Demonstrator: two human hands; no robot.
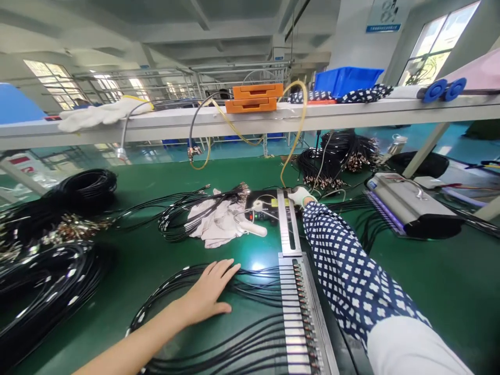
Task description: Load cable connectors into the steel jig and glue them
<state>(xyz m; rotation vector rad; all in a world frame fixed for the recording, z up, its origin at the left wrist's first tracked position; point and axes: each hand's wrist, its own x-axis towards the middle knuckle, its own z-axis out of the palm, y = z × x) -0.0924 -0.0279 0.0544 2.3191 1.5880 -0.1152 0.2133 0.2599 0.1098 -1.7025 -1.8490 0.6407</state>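
Observation:
My left hand is bare, with its fingers spread over a looped bundle of black cables. The cables run rightward into a long metal fixture, side by side in its slots. Their metal connector ends form a row along the fixture's right side. At the far end, my right hand, in a white glove, closes on the fixture's slotted metal frame; some fingers are hidden. Under that end sits a black control box with small lights. A white-handled tool lies in front of the box.
More black cable coils lie at the left and others at the back right. A white cloth lies under some cables. A grey machine with a purple light stands right. Orange boxes rest on the shelf above.

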